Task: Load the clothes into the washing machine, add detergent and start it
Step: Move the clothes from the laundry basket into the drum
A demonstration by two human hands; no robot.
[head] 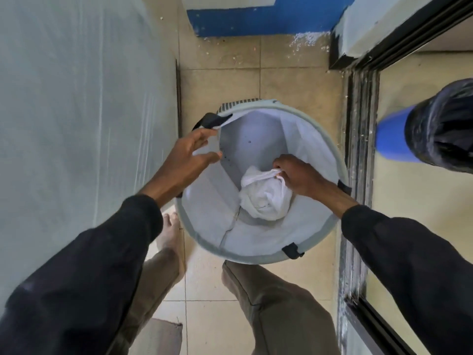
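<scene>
A round laundry hamper (258, 257) with a pale rim and white fabric lining stands on the tiled floor (220, 55), seen from directly above, and everything else is placed around it. Inside the hamper, low down and toward its right half, lies a bundled white garment (265, 198) (the only piece of clothing visible in there). The right hand (297, 175) reaches down into the hamper from its right side, and its fingers (277, 163) are closed together, clamped on a bunched fold at the top of the white garment. The left hand (189, 156) hovers over the hamper's left edge with its fingers (204, 137) spread apart and holding nothing; whether they touch the lining cannot be told. Just beyond that hand, a dark strap handle (211, 120) sits on the hamper's upper-left rim, and two more dark tabs show on the rim, one at the near side (291, 251) and one at the right side (344, 187). Both arms wear dark long sleeves (84, 272). Below the hamper in the view are the person's legs in khaki trousers (276, 311), with a bare foot (169, 231) on the floor just beside the hamper's lower-left edge. To the left of the hamper stands a tall pale flat surface (76, 98) wrapped in a clear film. To the right of the hamper runs a dark sliding-door track (361, 139), and beyond it stands a blue bin lined with a black bag (440, 126).
</scene>
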